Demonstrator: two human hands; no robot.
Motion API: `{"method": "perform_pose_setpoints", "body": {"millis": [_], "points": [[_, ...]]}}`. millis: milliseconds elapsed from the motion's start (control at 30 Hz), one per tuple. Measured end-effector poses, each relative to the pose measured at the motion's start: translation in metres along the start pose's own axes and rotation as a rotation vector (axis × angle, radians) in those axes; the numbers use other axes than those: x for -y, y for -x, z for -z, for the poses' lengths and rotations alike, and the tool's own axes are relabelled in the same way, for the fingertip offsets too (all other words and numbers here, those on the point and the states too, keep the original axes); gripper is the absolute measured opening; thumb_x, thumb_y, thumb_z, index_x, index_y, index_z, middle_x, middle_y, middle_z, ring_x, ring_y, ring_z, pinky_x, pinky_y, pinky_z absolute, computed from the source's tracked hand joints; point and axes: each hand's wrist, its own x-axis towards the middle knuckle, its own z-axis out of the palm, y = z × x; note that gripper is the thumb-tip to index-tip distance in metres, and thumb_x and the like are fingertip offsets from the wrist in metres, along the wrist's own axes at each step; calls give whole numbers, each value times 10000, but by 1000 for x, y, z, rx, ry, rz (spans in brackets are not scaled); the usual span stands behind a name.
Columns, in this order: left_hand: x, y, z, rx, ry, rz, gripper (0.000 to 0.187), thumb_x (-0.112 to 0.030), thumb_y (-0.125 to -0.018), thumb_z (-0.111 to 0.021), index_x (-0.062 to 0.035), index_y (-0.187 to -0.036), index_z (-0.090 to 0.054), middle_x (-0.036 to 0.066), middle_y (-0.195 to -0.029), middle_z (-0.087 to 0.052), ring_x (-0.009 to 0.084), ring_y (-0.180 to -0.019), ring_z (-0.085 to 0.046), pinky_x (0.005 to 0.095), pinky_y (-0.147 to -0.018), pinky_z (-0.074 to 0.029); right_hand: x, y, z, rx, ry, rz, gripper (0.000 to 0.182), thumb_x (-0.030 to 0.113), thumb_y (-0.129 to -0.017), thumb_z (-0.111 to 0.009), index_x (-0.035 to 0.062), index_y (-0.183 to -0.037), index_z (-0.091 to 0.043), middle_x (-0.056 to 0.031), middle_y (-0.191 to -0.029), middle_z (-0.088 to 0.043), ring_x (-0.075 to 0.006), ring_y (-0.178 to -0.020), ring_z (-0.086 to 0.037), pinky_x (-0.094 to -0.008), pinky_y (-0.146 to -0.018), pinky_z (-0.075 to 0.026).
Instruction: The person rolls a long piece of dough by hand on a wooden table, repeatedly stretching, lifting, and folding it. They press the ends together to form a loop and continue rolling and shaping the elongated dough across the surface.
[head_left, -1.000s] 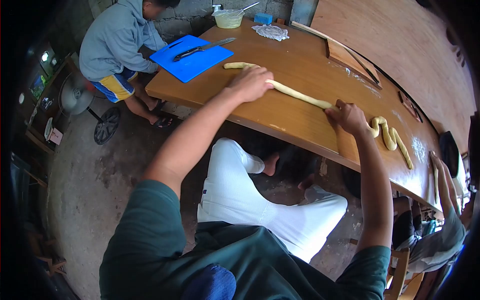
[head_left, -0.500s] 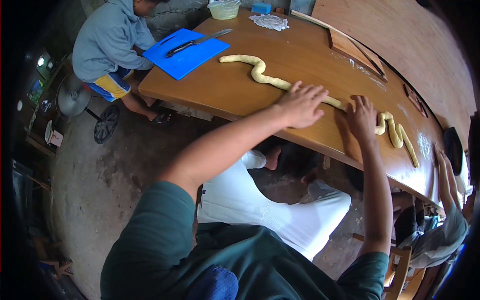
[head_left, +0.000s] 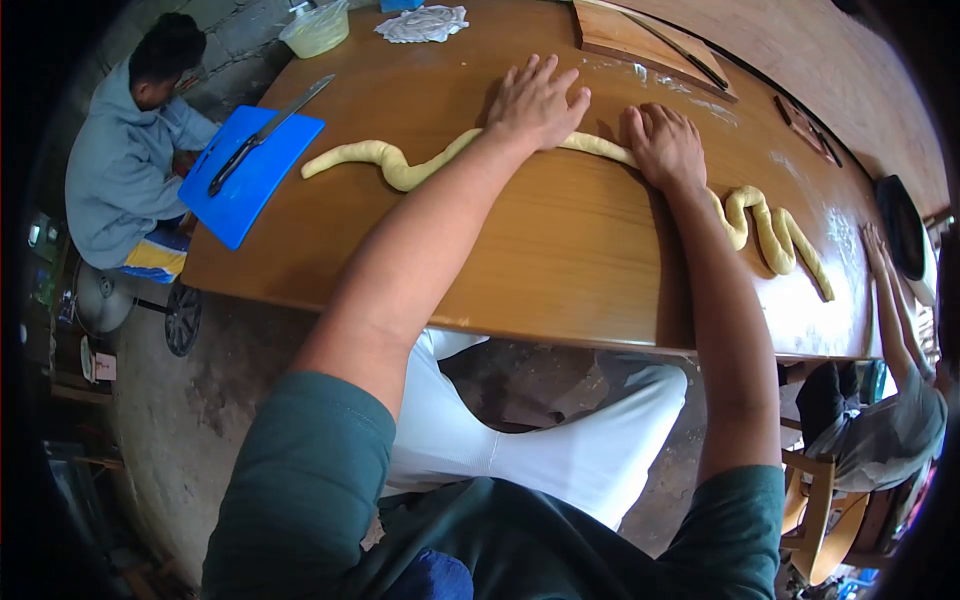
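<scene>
A long, pale yellow dough rope (head_left: 600, 146) winds across the wooden table (head_left: 560, 250), with a curved end on the left and several tight bends on the right. My left hand (head_left: 536, 103) lies over its middle stretch, palm down and fingers spread. Farther right, my right hand (head_left: 668, 145) rests on the same rope, its fingers extended and slightly bent. Both palms hide the dough directly beneath them.
A knife (head_left: 258, 140) lies on a blue cutting board (head_left: 230, 205) at the table's left end, near a seated person (head_left: 130, 170). Behind are a plastic-covered tub (head_left: 315, 32), a crumpled cloth (head_left: 422, 24) and a wooden board (head_left: 640, 50). Another person's hands (head_left: 876, 255) touch the right end.
Both hands have moved forward, away from my body, rolling the middle of the rope across the table. The view has also shifted, and the left end of the rope has curved differently.
</scene>
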Motion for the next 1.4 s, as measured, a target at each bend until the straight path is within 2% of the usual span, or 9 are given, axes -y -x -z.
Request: {"method": "perform_pose_setpoints", "body": {"millis": [433,567,600,733,967,1100,1133,1200,1400], "points": [[12,-80,-22,-15,0,-49,527,-444,-1102,-455,-90,-1448,-637,144,-1590,-559,308,-1506,-482,468,-1255,-378,-26,-88,-37,-139,-70,-34,505,487,-1074,-497,46,-1114,-740,-202,-1169,-763,-384,-1136,-711,-489,-1034,-537],[6,-52,-23,75,-81,52,651,-494,-1064,-446,-131,-1603,-486,126,-1713,-399,304,-1603,-328,495,-1317,-251,-17,-69,-23,14,-18,-60,523,522,-1093,-445,89,-1187,-723,-171,-1244,-745,-357,-1229,-671,-485,-1091,-492],[2,-48,-14,264,-106,121,725,-527,-1044,-431,-165,-1671,-386,100,-1767,-295,293,-1641,-237,504,-1341,-164,-10,-62,-17,138,-16,-118,547,545,-1100,-418,109,-1250,-712,-151,-1307,-730,-338,-1298,-642,-480,-1132,-464],[-15,-3,12,319,-100,96,729,-553,-1058,-382,-211,-1700,-336,76,-1800,-208,292,-1654,-197,518,-1347,-127,0,-36,-15,207,-23,-161,637,619,-1111,-310,190,-1487,-594,-63,-1570,-576,-256,-1515,-463,-483,-1248,-347],[-27,82,40,355,-27,-68,766,-656,-1095,-287,-188,-1700,-326,101,-1788,-238,354,-1644,-216,540,-1340,-140,12,42,-9,82,71,-27,593,546,-1136,-314,154,-1471,-608,-95,-1538,-593,-329,-1437,-539,-532,-1194,-411],[-6,127,47,182,187,-381,573,-469,-1097,-520,-98,-1530,-576,133,-1632,-517,342,-1505,-465,537,-1253,-309,8,92,12,-30,-83,179,482,451,-1124,-436,94,-1338,-679,-145,-1386,-678,-385,-1302,-619,-512,-1111,-475],[-4,137,50,25,266,-446,407,-348,-1061,-621,-64,-1345,-685,117,-1401,-675,329,-1330,-597,496,-1137,-431,14,104,26,-26,-108,237,429,410,-1105,-494,71,-1275,-694,-160,-1315,-699,-396,-1243,-637,-500,-1085,-485],[-6,150,71,81,246,-418,364,-331,-1058,-627,-56,-1290,-685,122,-1309,-680,338,-1271,-615,483,-1092,-463,16,126,41,-65,-77,319,370,359,-1058,-603,34,-1210,-693,-185,-1198,-712,-393,-1139,-661,-484,-1041,-502],[36,186,127,189,226,-369,275,-283,-1053,-643,-39,-1176,-672,142,-1126,-658,373,-1143,-643,487,-1004,-514,5,128,82,66,22,470,412,392,-1024,-655,47,-1247,-679,-158,-1184,-714,-362,-1183,-645,-476,-1038,-505]]}}
